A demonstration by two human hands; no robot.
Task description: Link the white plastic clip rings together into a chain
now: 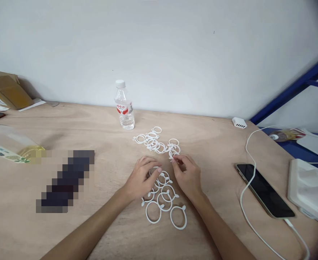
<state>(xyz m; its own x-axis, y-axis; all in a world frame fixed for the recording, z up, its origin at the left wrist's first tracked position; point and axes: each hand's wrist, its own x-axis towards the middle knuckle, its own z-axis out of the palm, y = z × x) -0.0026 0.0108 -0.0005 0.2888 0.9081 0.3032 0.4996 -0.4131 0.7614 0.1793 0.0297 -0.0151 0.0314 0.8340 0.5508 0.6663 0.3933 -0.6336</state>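
Two groups of white plastic rings with small eyelets, like curtain rings, lie on the table. My right hand (188, 175) pinches with thumb and index finger at the near edge of the far group, on a white ring (174, 154) partly covered by the fingertips. My left hand (144, 178) rests over the upper left of the near group (164, 200), its fingers loosely bent and thumb apart, with rings showing beneath it. Whether it touches one of them is unclear. The far group (153, 143) is overlapped and tangled, beyond both hands.
A water bottle (126, 119) stands behind the rings near the wall. On the right are a phone (267, 191) with a white cable, a white charger (239, 122) and a white plastic device (310, 191). A lying bottle (9, 142) and cardboard box (9, 90) are left.
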